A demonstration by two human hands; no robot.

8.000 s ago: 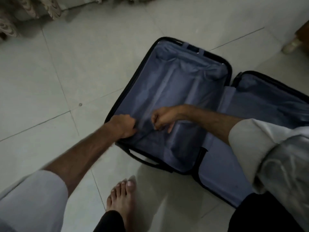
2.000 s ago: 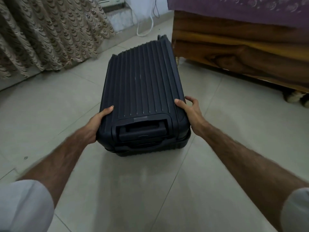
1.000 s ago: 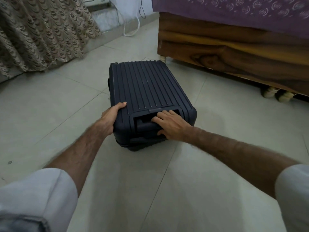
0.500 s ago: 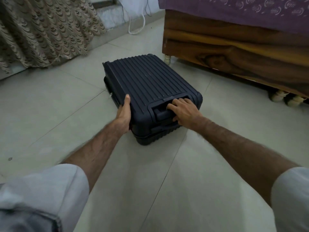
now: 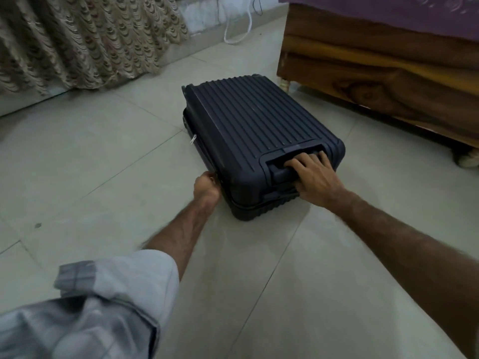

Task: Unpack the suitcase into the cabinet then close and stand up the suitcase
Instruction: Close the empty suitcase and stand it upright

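Observation:
The dark navy ribbed suitcase (image 5: 248, 128) lies flat and closed on the tiled floor, its top end toward me. My right hand (image 5: 315, 177) is on that near end, fingers curled into the recess round the pull handle (image 5: 281, 172). My left hand (image 5: 207, 187) is at the suitcase's near left corner, by the zipper seam, fingers curled against the side; what they pinch is hidden. A silver zipper pull (image 5: 193, 139) hangs on the left side. No cabinet is in view.
A wooden bed frame (image 5: 375, 81) with a purple cover stands close on the right, its legs on the floor. A patterned curtain (image 5: 77, 40) hangs at the back left. A white cable (image 5: 238, 27) loops down the far wall. Pale tiles surround the suitcase.
The open suitcase has been closed and turned. In the last second my left hand slid from the top edge down to the near left corner; my right hand stays on the handle.

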